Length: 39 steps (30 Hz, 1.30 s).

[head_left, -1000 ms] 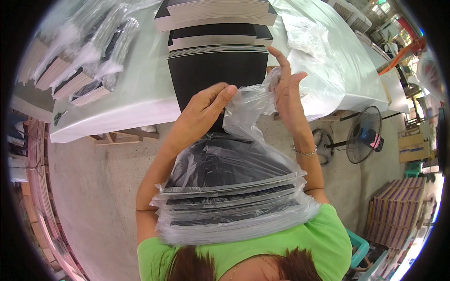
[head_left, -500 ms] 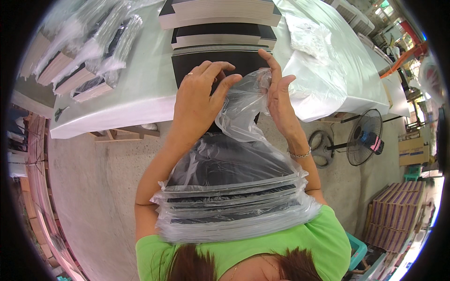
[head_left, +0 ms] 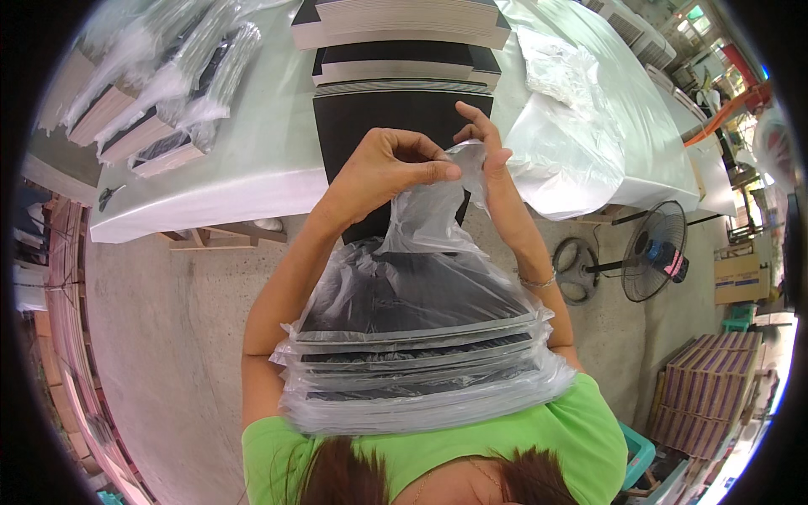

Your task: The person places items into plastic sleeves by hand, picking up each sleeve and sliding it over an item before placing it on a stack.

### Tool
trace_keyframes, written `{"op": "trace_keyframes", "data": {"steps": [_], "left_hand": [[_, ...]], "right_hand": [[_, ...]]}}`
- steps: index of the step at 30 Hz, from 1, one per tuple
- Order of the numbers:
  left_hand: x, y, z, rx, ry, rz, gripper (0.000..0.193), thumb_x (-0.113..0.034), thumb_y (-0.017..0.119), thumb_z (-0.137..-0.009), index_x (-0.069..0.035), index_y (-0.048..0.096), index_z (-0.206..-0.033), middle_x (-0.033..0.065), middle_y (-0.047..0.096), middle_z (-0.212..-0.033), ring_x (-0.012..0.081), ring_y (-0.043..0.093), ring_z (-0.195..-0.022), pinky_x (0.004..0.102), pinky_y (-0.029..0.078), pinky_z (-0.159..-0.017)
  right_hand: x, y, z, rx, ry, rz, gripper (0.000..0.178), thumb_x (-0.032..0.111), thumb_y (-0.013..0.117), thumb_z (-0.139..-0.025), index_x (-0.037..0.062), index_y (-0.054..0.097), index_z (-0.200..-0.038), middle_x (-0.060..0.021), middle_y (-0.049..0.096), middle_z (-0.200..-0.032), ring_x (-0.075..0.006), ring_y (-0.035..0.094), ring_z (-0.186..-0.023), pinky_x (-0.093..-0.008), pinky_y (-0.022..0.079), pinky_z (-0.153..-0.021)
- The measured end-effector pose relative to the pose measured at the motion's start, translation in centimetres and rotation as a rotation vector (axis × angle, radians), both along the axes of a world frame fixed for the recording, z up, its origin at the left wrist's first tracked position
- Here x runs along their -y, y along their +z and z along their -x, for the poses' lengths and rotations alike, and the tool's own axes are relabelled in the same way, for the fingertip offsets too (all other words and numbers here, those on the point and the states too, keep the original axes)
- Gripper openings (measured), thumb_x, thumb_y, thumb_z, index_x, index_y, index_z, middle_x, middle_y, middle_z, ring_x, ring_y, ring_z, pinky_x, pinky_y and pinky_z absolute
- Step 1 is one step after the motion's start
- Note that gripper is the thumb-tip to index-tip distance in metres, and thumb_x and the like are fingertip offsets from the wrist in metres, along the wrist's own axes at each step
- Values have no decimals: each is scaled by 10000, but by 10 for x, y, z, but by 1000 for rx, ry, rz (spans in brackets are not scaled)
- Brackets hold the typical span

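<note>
A stack of flat dark panels in clear plastic bags (head_left: pixel 412 290) rests against my body at lap height. The loose neck of the top bag (head_left: pixel 429 210) rises toward the table. My left hand (head_left: pixel 383 168) closes thumb and fingertips in a pinch on the film at the bag's upper end. Close by on the right, my right hand (head_left: pixel 492 164) has its index finger stretched up and its thumb apart, with film lying against its palm side. Behind both hands lies a black flat panel (head_left: pixel 396 118) at the table's front edge, partly hidden by them.
Black-and-white stacks (head_left: pixel 404 63) stand farther back on the white-covered table (head_left: pixel 278 126). Bagged stacks (head_left: pixel 160 126) lie at the left, with small scissors (head_left: pixel 108 196) near the edge. Loose clear plastic (head_left: pixel 564 143) lies right. A fan (head_left: pixel 656 248) and stacked cartons (head_left: pixel 707 391) stand on the floor.
My left hand has moved right and down and has pinched the film. My right hand has shifted slightly downward, and the bag's neck is drawn straighter between the hands.
</note>
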State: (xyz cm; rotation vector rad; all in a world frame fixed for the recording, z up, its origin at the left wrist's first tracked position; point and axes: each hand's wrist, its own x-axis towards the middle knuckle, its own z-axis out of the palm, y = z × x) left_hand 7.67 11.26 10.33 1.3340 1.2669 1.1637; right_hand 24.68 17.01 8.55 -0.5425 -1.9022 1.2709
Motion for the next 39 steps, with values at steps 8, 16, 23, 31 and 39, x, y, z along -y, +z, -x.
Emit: {"op": "trace_keyframes", "data": {"steps": [8,16,23,31,39], "left_hand": [[2,-6,-4,405,-73,90,234,-251,701,-778,-34,655,-855,12,609,-743,64,557,-660,193,444,-597],[1,-12,-8,467,-36,143,244,-249,711,-769,-27,648,-849,17,600,-747,76,568,-696,205,460,-638],[3,-8,-8,400,-107,85,234,-234,725,-751,-39,623,-831,13,595,-749,78,568,-691,218,466,-645],[1,-20,-5,542,-156,94,245,-246,734,-745,-62,582,-802,0,576,-732,65,557,-666,193,451,-599],[3,-26,4,587,-109,185,225,-255,692,-789,-66,575,-824,-16,549,-725,41,525,-635,165,427,-545]], "right_hand": [[2,9,-9,39,-76,-219,421,315,361,-945,73,394,-1288,-124,416,-1080,-236,397,-1016,-334,305,-927],[3,16,-11,95,-145,-494,320,85,548,-815,103,561,-1135,-118,470,-1032,-271,434,-975,-346,349,-876],[4,19,-14,69,-206,-559,238,-2,648,-674,84,658,-895,-69,526,-943,-229,480,-885,-325,401,-776],[-3,15,-8,-71,-123,-450,112,-28,594,-715,31,580,-809,-69,577,-892,-213,497,-837,-295,410,-733],[-9,4,-10,-396,55,-184,59,68,458,-902,25,478,-936,-70,558,-837,-114,485,-767,-251,416,-729]]}}
